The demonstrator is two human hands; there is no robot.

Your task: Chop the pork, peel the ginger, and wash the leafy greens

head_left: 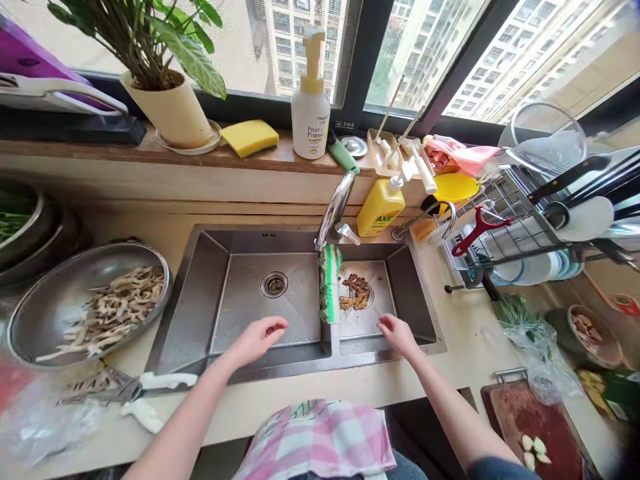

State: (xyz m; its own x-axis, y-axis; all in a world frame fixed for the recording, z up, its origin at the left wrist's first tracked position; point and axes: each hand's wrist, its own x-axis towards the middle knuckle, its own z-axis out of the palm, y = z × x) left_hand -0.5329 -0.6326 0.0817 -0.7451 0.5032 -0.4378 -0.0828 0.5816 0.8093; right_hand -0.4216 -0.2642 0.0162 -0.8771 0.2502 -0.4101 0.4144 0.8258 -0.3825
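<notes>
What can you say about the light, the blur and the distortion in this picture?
All in the head view: daylight leaves the buildings outside pale; the chrome faucet and steel sink carry highlights; the plastic bag at lower left looks smeared; the wide lens seems to tilt the buildings and stretch the steel bowl; the brown root pieces in the sink look sharper.

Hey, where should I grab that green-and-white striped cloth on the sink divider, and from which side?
Pinching the cloth by its near end, from your side, probably works best. It lies lengthwise along the divider with that end toward you, while the faucet spout stands at the far end. Your left hand and right hand both look empty.
</notes>
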